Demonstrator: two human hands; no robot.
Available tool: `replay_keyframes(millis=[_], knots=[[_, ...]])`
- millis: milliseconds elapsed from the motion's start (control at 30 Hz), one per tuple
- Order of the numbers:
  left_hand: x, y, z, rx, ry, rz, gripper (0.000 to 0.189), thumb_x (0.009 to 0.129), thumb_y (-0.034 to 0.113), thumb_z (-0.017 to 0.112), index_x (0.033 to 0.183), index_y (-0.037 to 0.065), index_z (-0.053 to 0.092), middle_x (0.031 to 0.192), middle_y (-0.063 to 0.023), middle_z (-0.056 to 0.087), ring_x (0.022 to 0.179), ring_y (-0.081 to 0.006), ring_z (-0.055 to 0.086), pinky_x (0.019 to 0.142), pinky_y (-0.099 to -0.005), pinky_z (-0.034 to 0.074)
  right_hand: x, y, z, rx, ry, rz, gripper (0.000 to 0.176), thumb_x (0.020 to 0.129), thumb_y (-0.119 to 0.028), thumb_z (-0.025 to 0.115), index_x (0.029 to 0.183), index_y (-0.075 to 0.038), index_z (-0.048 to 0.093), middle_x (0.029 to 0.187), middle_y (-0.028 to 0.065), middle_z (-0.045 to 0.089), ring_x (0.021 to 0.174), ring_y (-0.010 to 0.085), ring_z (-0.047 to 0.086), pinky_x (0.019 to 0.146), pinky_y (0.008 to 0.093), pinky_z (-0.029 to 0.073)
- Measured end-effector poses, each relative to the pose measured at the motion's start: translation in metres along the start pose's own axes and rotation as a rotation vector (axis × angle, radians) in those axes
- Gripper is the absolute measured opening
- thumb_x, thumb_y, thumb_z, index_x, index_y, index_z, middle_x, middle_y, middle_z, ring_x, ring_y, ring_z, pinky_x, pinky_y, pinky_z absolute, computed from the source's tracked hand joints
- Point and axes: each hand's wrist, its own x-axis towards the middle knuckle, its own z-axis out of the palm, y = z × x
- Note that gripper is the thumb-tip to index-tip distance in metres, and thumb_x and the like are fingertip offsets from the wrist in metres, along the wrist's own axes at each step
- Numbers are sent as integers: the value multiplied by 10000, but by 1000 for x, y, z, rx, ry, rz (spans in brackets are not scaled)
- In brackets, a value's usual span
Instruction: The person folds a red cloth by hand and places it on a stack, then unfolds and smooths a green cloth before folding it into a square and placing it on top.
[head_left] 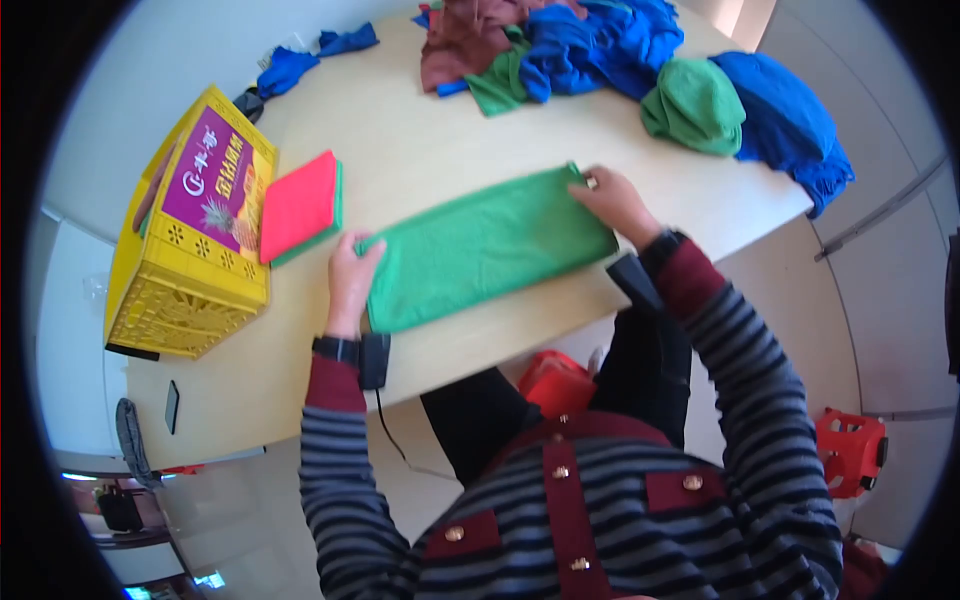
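A green towel (490, 245), folded into a long strip, lies flat on the table in front of me. My left hand (352, 275) is closed on its left end, with thumb and finger pinching near the far left corner. At the opposite end, my right hand (618, 203) pinches the far right corner, where a small white tag shows by the fingers. To the left of the strip is a stack of folded cloths (300, 207), red on top with green beneath.
A yellow plastic crate (190, 290) with a purple label stands at the left. Crumpled brown, green and blue cloths (600, 45) are heaped at the back. Green cloth (695, 105) and blue cloth (785, 115) lie by the right edge. A dark phone-like slab (173, 407) rests front left.
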Motion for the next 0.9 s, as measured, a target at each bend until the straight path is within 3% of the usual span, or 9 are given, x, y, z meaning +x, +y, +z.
replay_keyframes(millis=[67,133,200,367,500,600,667,800,900], knots=[[-18,-1,-2,-32,66,114,325,912,110,731,1180,-45,634,905,-64,743,714,-87,599,649,-289,491,-31,-1,-1,251,45,136,469,891,-303,682,1251,-7,636,874,163,716,780,327,694,735,427,545],[-45,28,-10,-418,-39,-311,450,935,56,690,1349,-23,534,877,-39,704,709,-73,563,628,-260,464,-57,-8,-6,278,68,156,467,902,-262,682,1290,-12,609,863,133,708,759,279,680,711,398,537],[-73,38,-7,-380,-47,-330,464,943,47,676,1374,-18,515,863,-29,679,706,-70,546,622,-252,451,-81,-16,-12,351,119,175,486,924,-179,683,1366,-23,556,842,74,693,716,183,652,662,341,521],[-121,68,-2,-289,110,-251,499,977,29,628,1447,-1,462,793,8,551,699,-65,470,607,-246,409,-109,-22,4,313,262,169,464,922,-122,667,1369,-64,555,814,77,674,704,210,643,647,348,518],[-137,69,9,-219,205,-200,476,989,29,612,1443,1,470,789,-2,556,700,-71,471,618,-253,420,-110,-27,16,249,416,94,456,918,-109,661,1362,-101,560,792,98,644,691,248,635,648,360,519],[-147,66,10,-165,220,-140,451,1004,40,590,1438,0,477,837,-38,609,727,-104,531,659,-293,464,-111,-28,15,286,488,78,439,908,-84,652,1337,-124,568,821,134,655,725,314,652,665,403,528],[-154,72,8,-208,230,-181,448,1024,30,541,1460,-9,447,1069,-115,680,939,-151,642,851,-285,500,-114,-25,16,192,492,17,423,909,-72,631,1325,-98,561,888,152,681,789,352,675,683,439,542],[-157,73,6,-41,206,-165,422,1022,31,539,1439,2,480,1076,-148,695,947,-174,657,853,-313,510,-114,-18,18,37,554,-105,444,909,-55,607,1344,-81,525,948,166,688,822,377,680,689,461,552],[-161,70,7,79,288,-75,415,967,-7,566,1381,-11,539,1019,-232,705,865,-300,690,788,-407,525,-117,-20,16,-29,448,-111,476,894,-43,550,1367,-42,493,914,149,673,774,344,680,671,461,534]])
